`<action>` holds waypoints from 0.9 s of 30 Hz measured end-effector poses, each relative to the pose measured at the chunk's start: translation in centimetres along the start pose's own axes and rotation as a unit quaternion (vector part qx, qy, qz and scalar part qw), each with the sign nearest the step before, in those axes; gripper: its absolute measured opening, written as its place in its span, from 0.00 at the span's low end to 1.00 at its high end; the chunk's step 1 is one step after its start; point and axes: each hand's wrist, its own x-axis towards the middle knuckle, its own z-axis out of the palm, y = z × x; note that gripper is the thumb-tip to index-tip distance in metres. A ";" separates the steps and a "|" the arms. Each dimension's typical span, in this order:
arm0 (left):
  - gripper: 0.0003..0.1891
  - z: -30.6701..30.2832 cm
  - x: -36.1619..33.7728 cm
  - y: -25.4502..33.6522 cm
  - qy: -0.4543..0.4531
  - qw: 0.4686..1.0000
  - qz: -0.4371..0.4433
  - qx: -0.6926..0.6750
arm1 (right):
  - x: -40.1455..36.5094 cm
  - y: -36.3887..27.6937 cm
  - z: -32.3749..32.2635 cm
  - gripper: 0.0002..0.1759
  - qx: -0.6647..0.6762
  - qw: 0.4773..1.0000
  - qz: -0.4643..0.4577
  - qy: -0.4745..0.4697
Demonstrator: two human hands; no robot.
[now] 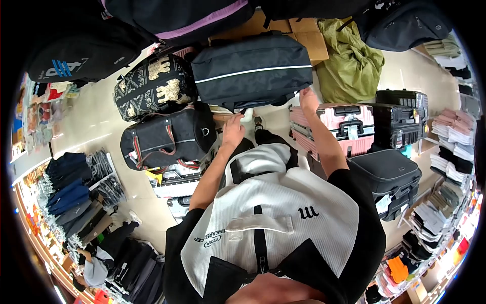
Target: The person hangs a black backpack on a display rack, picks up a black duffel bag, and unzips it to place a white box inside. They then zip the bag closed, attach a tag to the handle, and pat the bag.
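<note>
A black duffel bag with a white stripe lies in front of me, tilted slightly. My right hand is closed at its lower right corner, gripping the fabric. Below the bag's near edge, my left hand has its fingers drawn together beside a small dark piece; what it pinches is too small to make out. To the left is a black bag with an elephant pattern. Closer to me is a black duffel with striped handles. A pink suitcase stands beside my right forearm.
An olive-green cover drapes something at the upper right, beside a cardboard box. Black suitcases stand to the right. Backpacks hang along the top. Folded clothes fill the right shelves; hanging clothes line the left.
</note>
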 end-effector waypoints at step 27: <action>0.18 0.9 2.3 4.3 0.015 0.935 -0.189 -0.302 | -2.7 2.1 -2.0 0.16 -0.076 0.963 -0.110 -0.233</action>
